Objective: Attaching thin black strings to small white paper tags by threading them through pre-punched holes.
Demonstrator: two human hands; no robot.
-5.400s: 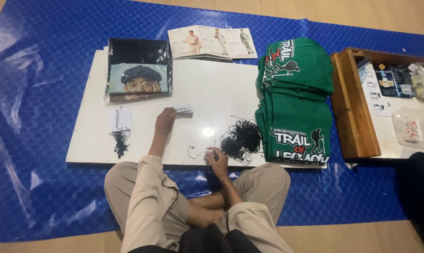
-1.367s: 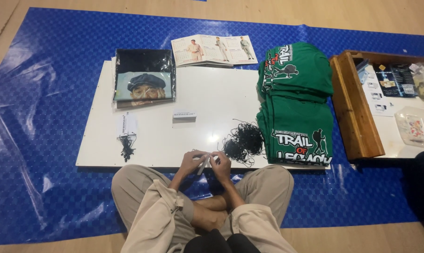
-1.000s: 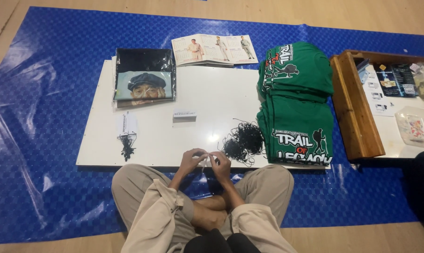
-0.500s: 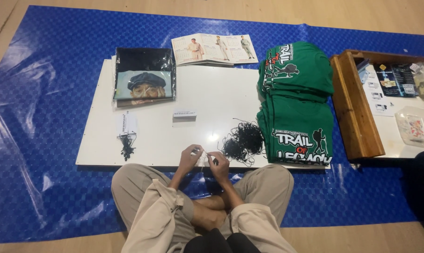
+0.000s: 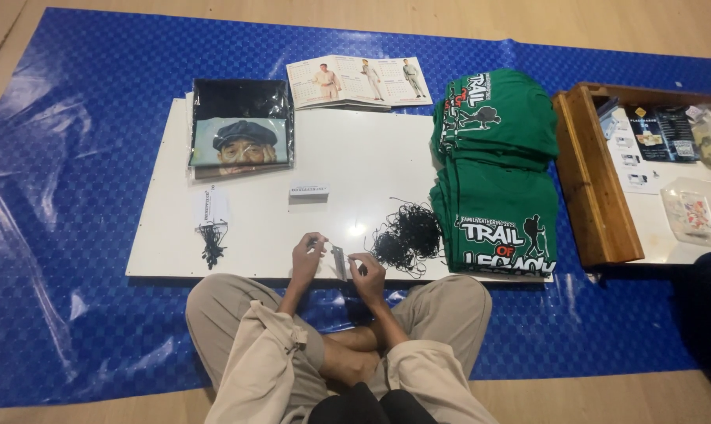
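The person sits cross-legged, both forearms reaching forward between the knees. The left hand point(image 5: 307, 255) and right hand point(image 5: 368, 271) sit close together, fingers curled and pinching.

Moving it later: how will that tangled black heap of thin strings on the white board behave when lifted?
The tangled black heap of thin strings looks floppy and light. Loose loops stray outward, so strands would likely snag, trail or drop off rather than lift as one clump.

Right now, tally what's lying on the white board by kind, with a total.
Green shirt stacks: 2
Bagged dark garments: 1
Black string tangles: 1
Tag bundles: 1
Loose tags: 1
Total: 6
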